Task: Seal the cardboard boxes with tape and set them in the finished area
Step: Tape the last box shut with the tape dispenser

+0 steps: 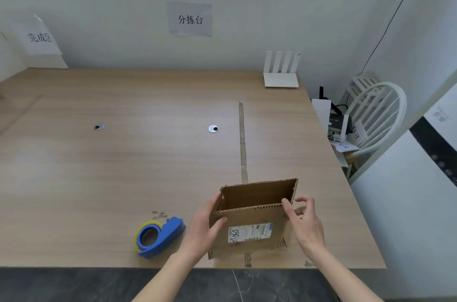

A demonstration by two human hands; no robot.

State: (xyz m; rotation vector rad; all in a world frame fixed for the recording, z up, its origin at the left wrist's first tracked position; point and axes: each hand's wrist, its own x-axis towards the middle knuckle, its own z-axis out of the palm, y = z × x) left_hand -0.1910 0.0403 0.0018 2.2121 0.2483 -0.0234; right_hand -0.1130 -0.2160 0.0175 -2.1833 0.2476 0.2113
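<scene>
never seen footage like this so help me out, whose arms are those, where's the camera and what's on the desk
There is no machine here: the arms are a person's, filmed by a wide-angle camera worn on their head, looking forward and down. On the wooden table stands an open cardboard box with a white label. The left hand grips the box's left side; the right hand touches its right top corner, fingers loosely curled. A blue tape dispenser lies left of the box, untouched. A white router stands at the far edge.
</scene>
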